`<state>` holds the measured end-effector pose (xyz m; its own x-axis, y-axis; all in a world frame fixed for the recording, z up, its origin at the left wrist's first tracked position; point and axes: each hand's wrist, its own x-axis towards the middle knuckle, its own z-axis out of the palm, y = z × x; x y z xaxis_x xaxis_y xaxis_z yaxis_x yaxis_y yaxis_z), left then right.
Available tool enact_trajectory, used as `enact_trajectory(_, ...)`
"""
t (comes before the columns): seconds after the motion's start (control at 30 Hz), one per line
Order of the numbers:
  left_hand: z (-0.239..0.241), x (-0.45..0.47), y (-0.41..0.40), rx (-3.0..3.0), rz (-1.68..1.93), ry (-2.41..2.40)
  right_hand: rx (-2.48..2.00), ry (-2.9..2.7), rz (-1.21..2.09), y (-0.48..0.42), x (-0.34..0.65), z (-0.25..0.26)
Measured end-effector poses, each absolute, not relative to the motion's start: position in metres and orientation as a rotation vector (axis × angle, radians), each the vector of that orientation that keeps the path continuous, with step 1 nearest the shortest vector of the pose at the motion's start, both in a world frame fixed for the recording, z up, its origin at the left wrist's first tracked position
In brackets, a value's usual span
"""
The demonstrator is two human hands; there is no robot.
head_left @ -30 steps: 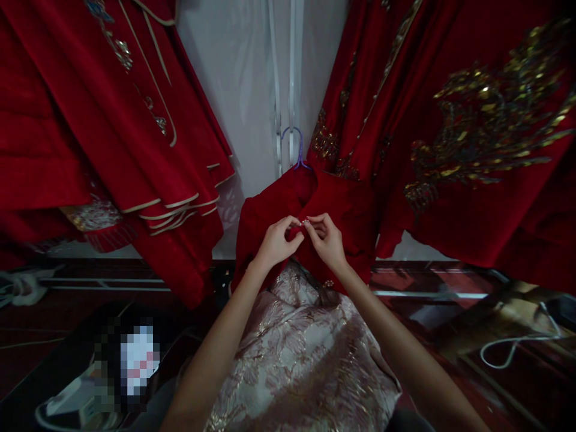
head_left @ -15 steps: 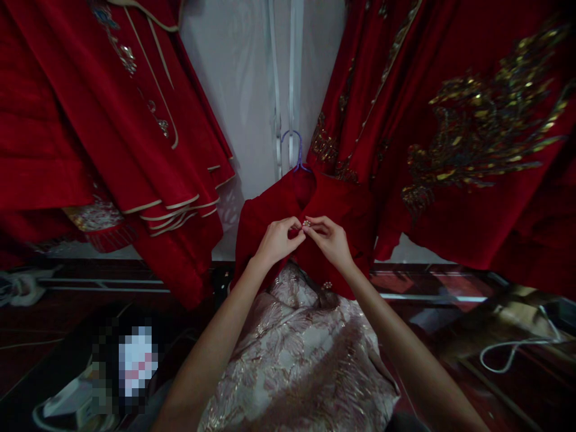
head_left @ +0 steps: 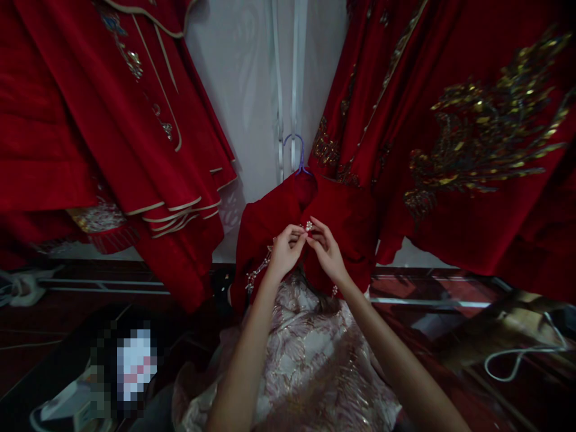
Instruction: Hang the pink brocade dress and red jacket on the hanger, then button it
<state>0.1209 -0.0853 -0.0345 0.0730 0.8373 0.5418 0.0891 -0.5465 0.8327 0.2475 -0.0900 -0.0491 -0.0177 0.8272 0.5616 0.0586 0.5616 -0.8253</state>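
Note:
A small red velvet jacket (head_left: 351, 222) hangs from a purple hanger (head_left: 294, 153) in the middle. Both my hands meet at its front opening. My left hand (head_left: 284, 251) pinches the left front edge, where a beaded trim (head_left: 257, 271) now shows. My right hand (head_left: 324, 247) pinches the right edge at a small pearl button (head_left: 308, 226). Below the jacket falls a pale pink brocade skirt (head_left: 310, 366) with gold floral pattern, running down between my forearms.
Large red embroidered robes hang on the left (head_left: 103, 126) and on the right with gold embroidery (head_left: 477, 138). A white panel (head_left: 252, 90) stands behind. A dark glossy floor lies below, with a white cable (head_left: 517, 360) at right and a blurred patch at lower left.
My left arm has swung inward toward the centre. The jacket's left front has turned out, so its beaded trim shows. Both hands stay pinched at the button.

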Motion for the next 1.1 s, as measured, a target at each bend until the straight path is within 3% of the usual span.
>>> enact_trajectory(0.17,-0.066,0.122,-0.095,1.244,1.577,0.821,-1.072,-1.582,0.621,-0.114,0.264,-0.082)
enact_trajectory(0.5,-0.075,0.121,-0.110,0.855,1.066,0.486,-0.942,-1.293,1.245,-0.129,0.278,-0.062)
enact_trajectory(0.63,-0.075,0.095,-0.113,0.876,1.016,0.540,-0.949,-1.421,1.138,-0.135,0.267,-0.064)
enact_trajectory(0.83,-0.077,0.067,-0.110,1.162,1.057,0.800,-1.161,-1.540,0.540,-0.144,0.267,-0.063)
enact_trajectory(1.1,-0.073,0.077,-0.115,1.207,0.985,0.799,-1.081,-1.506,0.894,-0.146,0.239,-0.086)
